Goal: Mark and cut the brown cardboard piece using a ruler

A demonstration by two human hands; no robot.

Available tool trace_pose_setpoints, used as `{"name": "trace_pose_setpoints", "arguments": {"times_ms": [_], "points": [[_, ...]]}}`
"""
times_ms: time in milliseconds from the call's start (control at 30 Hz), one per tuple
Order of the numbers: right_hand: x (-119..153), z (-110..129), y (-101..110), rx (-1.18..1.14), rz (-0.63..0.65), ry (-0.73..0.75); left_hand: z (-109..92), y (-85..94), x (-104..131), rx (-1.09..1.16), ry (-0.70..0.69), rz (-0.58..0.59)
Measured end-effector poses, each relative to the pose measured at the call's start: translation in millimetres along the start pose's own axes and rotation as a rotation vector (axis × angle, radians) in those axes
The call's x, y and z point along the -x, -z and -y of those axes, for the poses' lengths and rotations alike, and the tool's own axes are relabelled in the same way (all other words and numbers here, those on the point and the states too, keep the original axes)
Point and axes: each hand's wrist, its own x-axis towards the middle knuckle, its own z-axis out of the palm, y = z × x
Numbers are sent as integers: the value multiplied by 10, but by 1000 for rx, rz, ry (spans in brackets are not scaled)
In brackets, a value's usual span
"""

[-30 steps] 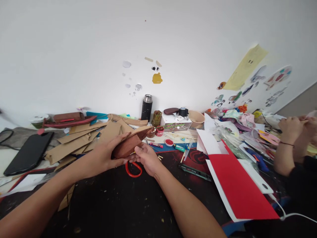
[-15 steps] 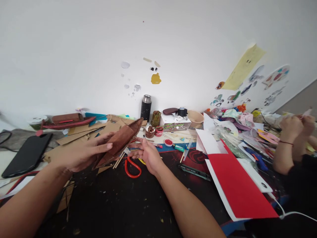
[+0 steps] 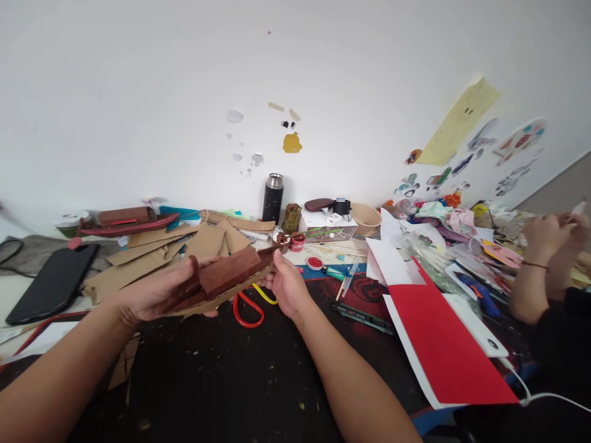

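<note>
A brown cardboard model boat (image 3: 231, 271) with a raised cabin is held above the dark mat, its bare cardboard side edge turned toward me. My left hand (image 3: 154, 286) is closed around the boat's left end, with fingertips showing underneath. At the other end, my right hand (image 3: 289, 283) pinches the tip between thumb and fingers. Below the boat lie red-handled scissors (image 3: 248, 311), their blades hidden. Just behind the right end stand small paint pots (image 3: 298, 242) and an open red paint lid (image 3: 314, 263).
A red model boat (image 3: 132, 224) and cardboard scraps (image 3: 138, 255) lie at the back left, near a black phone (image 3: 53, 283). A black flask (image 3: 273, 200) stands by the wall. Red paper (image 3: 452, 344) and a utility knife (image 3: 362, 317) lie right. Another person's hands (image 3: 549, 240) work far right.
The boat has been tilted from its underside to show its cabin and inside. My right hand, open and apart from it before, now grips its right end.
</note>
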Motion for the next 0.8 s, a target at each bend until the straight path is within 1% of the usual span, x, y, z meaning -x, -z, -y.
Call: {"name": "trace_pose_setpoints", "arguments": {"times_ms": [67,100,167,300,400,433,567,633,800], "points": [[-8,-3,6,-3,-10,-5,32,28,-10,312,109,194],[-12,-3,8,-8,-16,-2,57,45,-17,428,150,236],[-20,-1,10,-18,-32,7,119,78,-37,531,182,193],[-38,11,17,-29,-74,24,230,122,-96,611,221,15],[-51,13,30,-24,-86,29,247,138,-134,669,272,-116],[-54,11,34,-21,-87,28,240,142,-143,687,271,-134],[-66,-18,45,-7,-102,14,233,152,-182,709,215,-132],[-72,-38,45,-3,-113,2,270,149,-209,730,204,-148],[-81,-69,38,-19,-147,-15,393,118,-266,843,212,-242]]}}
